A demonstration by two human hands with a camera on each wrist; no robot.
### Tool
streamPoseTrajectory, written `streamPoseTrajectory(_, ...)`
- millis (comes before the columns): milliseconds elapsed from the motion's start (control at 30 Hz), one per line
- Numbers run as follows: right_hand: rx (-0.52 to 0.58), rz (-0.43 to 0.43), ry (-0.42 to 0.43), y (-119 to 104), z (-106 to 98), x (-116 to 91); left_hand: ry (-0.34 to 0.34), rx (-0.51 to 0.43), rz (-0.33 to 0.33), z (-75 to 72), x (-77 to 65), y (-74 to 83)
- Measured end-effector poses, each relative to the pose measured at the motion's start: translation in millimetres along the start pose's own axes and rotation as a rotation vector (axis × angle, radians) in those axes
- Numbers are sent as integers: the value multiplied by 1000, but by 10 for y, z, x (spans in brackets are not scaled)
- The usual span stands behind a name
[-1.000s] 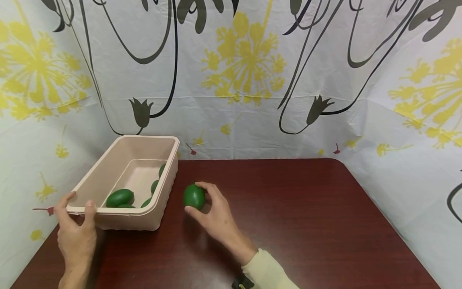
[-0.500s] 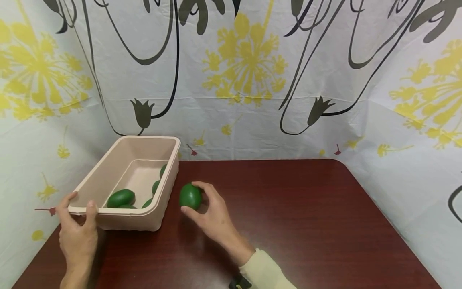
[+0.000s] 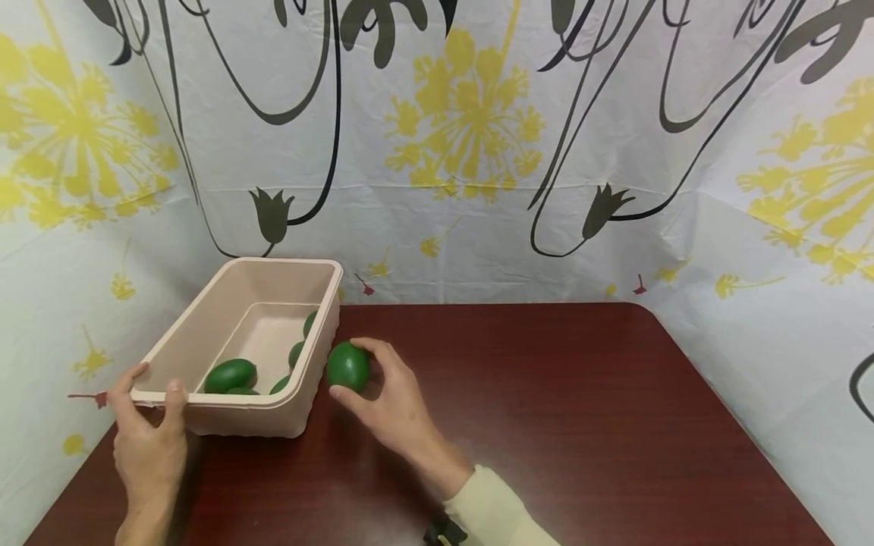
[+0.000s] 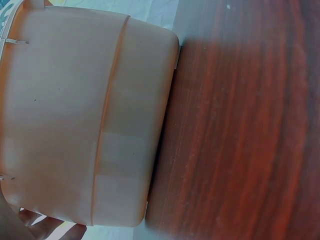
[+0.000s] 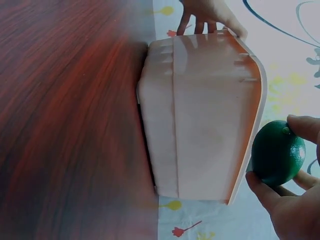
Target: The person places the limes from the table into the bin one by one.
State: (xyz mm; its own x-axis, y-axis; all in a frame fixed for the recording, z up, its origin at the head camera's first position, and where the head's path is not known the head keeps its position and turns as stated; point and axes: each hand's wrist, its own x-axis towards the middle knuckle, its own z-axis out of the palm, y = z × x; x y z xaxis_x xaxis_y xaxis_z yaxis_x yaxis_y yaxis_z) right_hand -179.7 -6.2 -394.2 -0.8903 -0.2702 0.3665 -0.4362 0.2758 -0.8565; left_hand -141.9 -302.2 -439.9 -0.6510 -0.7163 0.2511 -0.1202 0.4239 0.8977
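A beige plastic bin [image 3: 249,418] stands at the left of the table, with several green limes [image 3: 231,375] lying inside along its near and right walls. My left hand [image 3: 152,455] grips the bin's near left corner, thumb and fingers at the rim; in the left wrist view the bin's outer wall [image 4: 60,110] fills much of the frame. Between thumb and fingers, my right hand [image 3: 396,409] holds another glossy dark green lime [image 5: 277,155], raised just right of the bin's right wall. Part of the bin's contents is hidden behind its near and right walls.
The dark red-brown wooden table [image 3: 546,402] extends to the right of the bin. A white cloth [image 3: 464,250] with yellow and grey plant prints hangs behind and along both sides. A dark band [image 3: 444,531] shows at the right wrist.
My right hand has moved left with the lime, closer to the bin's right wall, and slightly up. The left hand keeps its grip on the rim.
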Motion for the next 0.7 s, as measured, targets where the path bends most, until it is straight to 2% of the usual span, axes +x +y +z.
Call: streamPoseTrajectory(700,-16,-118,-4,-176,150,57,2,8,-7,-1,3,-19)
